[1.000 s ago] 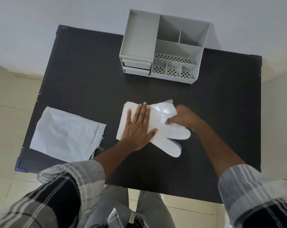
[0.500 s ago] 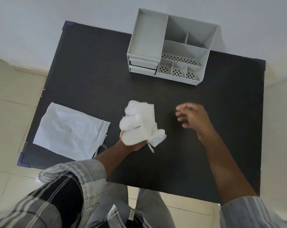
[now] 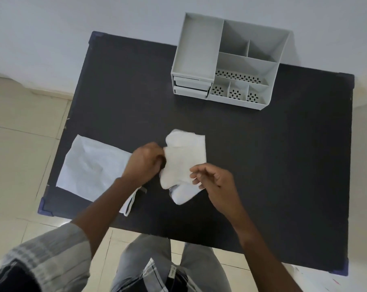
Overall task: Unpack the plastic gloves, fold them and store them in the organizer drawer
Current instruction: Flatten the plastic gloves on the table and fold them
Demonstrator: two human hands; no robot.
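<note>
Left hand (image 3: 145,160) and right hand (image 3: 215,182) each pinch an edge of the folded gloves (image 3: 183,163) above the table (image 3: 262,165), fingers closed.

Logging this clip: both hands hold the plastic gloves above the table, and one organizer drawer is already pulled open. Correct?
Not quite. In the head view both organizer drawers are shut. The rest holds: left hand and right hand hold the plastic gloves above the table.
</note>
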